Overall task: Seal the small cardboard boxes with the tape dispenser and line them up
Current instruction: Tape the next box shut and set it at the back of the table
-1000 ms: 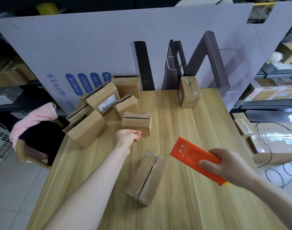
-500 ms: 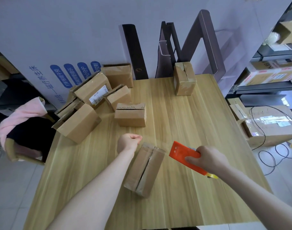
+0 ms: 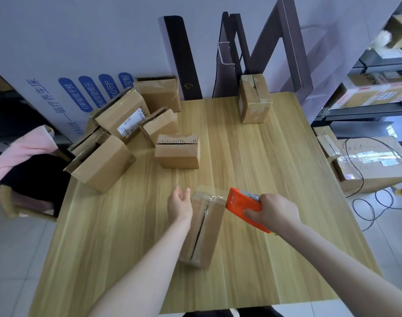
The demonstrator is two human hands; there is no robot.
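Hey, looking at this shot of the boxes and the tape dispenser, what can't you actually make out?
All in the head view:
1. Blade and roll of the tape dispenser: hidden by its orange body and the right hand.
2. Whether the left hand touches the near box: the angle hides it.
3. The label on a piled box: print too small.
4. The pink cloth: cut off by the left edge.
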